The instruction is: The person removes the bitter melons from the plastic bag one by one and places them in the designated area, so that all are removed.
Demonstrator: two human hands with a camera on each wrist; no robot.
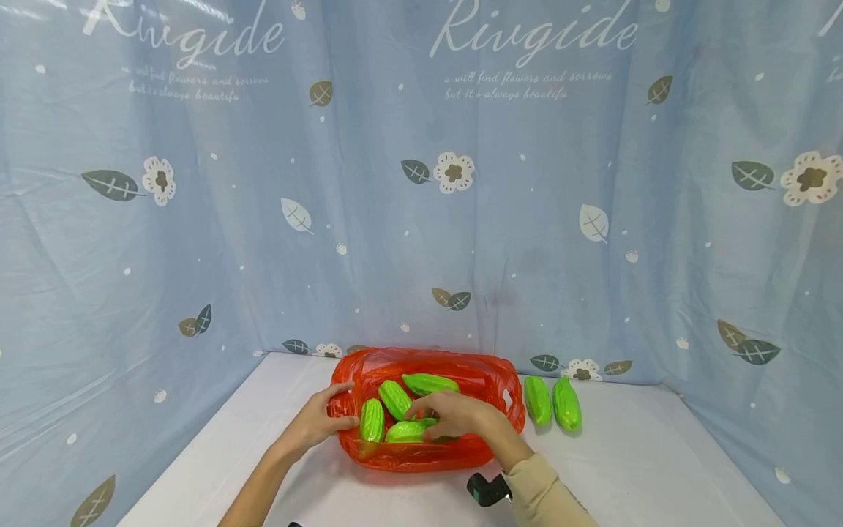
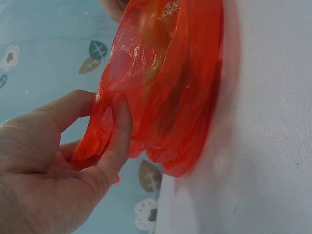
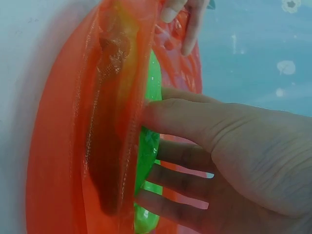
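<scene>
A red plastic bag [image 1: 421, 457] lies on the table with its mouth facing up. Several green bitter melons are inside, among them one at the left [image 1: 372, 421], one beside it [image 1: 395, 399] and one at the back [image 1: 429, 383]. My left hand [image 1: 318, 419] holds the bag's left rim; in the left wrist view the thumb and fingers pinch the thin red film. My right hand [image 1: 454, 413] reaches into the bag, its thumb and fingers around a bitter melon [image 1: 405, 432] at the front. In the right wrist view, that melon [image 3: 148, 146] is partly hidden behind the bag's wall.
Two more bitter melons [image 1: 538, 401] [image 1: 567, 405] lie on the white table [image 1: 632, 454] right of the bag. A black object [image 1: 486, 489] sits by the right sleeve. A blue patterned curtain [image 1: 500, 241] stands behind and along both sides.
</scene>
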